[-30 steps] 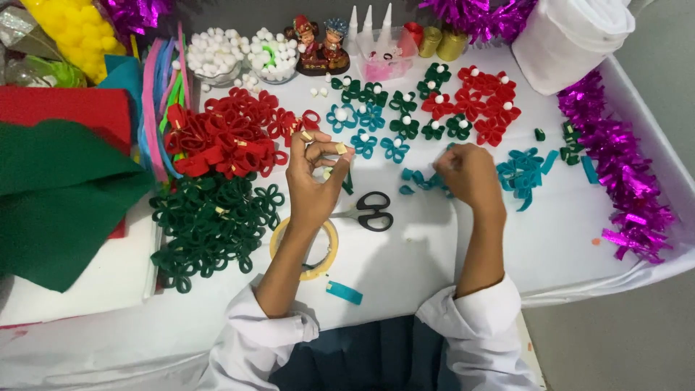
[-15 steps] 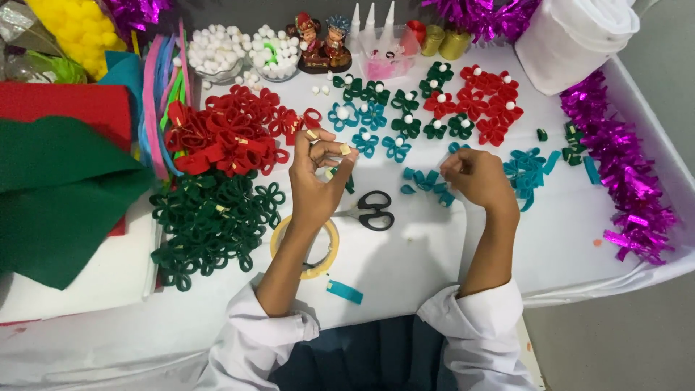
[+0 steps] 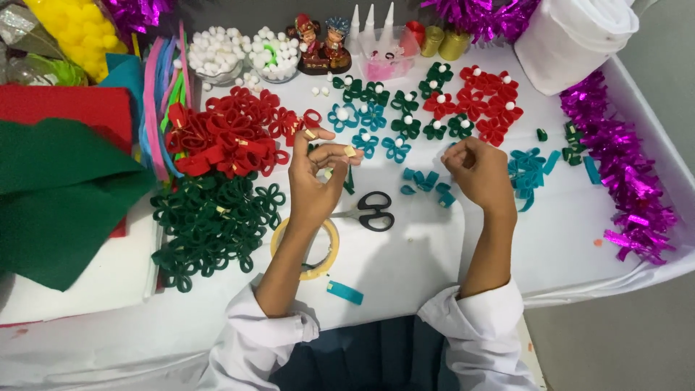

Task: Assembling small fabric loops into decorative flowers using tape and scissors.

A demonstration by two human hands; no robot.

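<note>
White cloth covers the table, and craft material lies all around the two hands.

On the far left are folded green and red felt. Nearer the left hand lie a heap of green loops and, above it, a heap of red loops.

The left hand has changed little in the last second: it was already lifted over the tape roll, and it has stayed there, only turning a little. Its thumb and fingers are pinched together on a small dark green strip, which hangs down just right of the palm. Small pale bits of tape sit on the fingertips. The forearm rises steeply from the table edge, with the wrist bent back.

Just below and right of this grip lie the black scissors, untouched.

The right hand has moved more: it has drifted left, away from the teal strips, and come a bit closer to the left hand (they are still apart). It is curled into a loose fist; I cannot tell if something is inside. So the work seems to be at the stage of shaping one strip.

Beyond both hands stand finished flowers in teal, green and red. Purple tinsel runs along the right edge.
</note>
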